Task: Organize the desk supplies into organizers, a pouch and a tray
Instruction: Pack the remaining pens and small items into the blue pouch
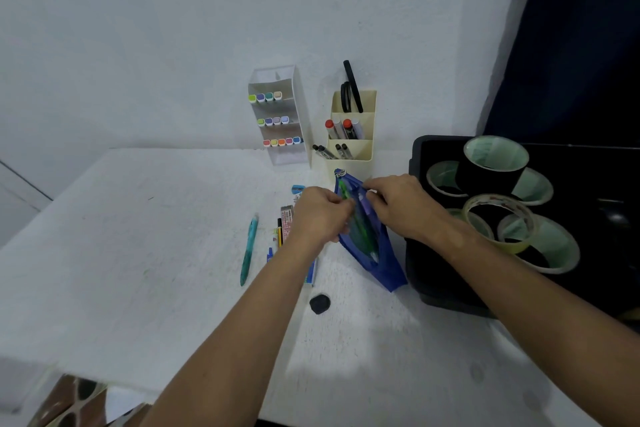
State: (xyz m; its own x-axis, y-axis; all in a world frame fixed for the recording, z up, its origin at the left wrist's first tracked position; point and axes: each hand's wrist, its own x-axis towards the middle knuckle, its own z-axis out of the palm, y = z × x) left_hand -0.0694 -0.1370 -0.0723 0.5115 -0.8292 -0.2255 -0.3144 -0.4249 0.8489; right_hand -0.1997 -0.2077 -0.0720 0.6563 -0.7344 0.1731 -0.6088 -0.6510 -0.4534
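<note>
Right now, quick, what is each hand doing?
Left hand: fingers curled, pinching the left edge of the blue pouch.
Right hand: fingers curled, pinching the pouch's right edge, holding it open.

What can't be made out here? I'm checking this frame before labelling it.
Head view:
- Items by the left hand: partly covered by hand and forearm.
- Contents of the blue pouch: blurred, hands overlap its opening.
- Black tray: cut off at right edge.
- Printing on the tape rolls: too small.

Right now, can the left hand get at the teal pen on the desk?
Probably yes: the teal pen lies alone, nothing over it, beside the left hand, which must first release the blue pouch.
</note>
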